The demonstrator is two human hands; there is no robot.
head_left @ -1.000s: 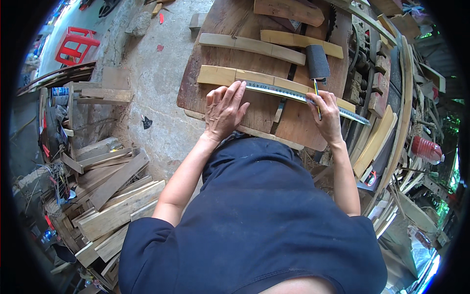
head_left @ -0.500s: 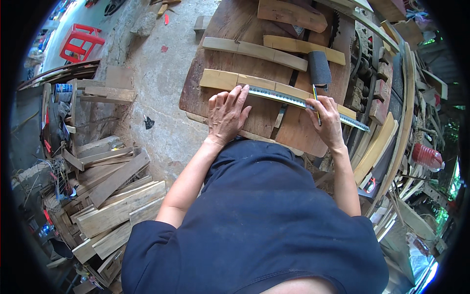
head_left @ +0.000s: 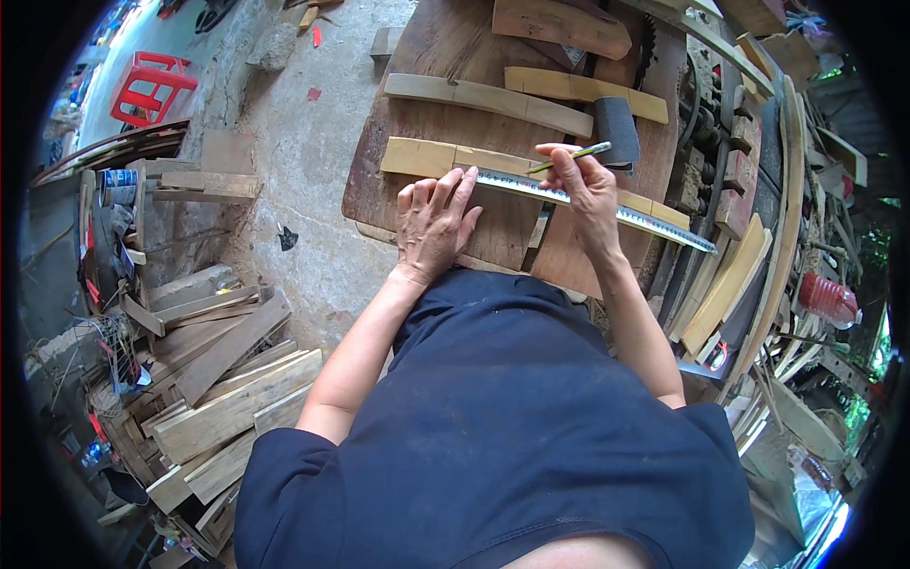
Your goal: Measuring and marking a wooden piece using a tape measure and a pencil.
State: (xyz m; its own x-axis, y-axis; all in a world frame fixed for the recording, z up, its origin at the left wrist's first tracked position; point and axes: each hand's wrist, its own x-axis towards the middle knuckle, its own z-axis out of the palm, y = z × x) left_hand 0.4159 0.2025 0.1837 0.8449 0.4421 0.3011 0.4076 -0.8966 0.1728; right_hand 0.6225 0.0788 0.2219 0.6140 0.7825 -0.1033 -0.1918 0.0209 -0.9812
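Observation:
A long silver measuring rule (head_left: 664,229) lies along the near edge of a pale wooden strip (head_left: 417,156) on a brown wooden work surface (head_left: 374,194). My left hand (head_left: 432,223) lies spread, its fingertips on the rule's left end and the strip. My right hand (head_left: 585,194) holds a pencil (head_left: 592,150) over the rule near the middle of the strip, the pencil angled low toward the left. A dark grey curved sheet (head_left: 616,128), perhaps sandpaper, sits just beyond that hand.
More cut strips (head_left: 483,102) lie farther back on the surface. At right are a saw blade, metal parts, planks (head_left: 722,289) and a red translucent jug (head_left: 825,296). Stacked boards (head_left: 227,427) fill the lower left; a red plastic stool (head_left: 152,90) stands at upper left on the concrete floor.
My right hand has moved left and up along the rule, and the pencil has tilted from nearly upright to low. My left hand stays on the rule's left end.

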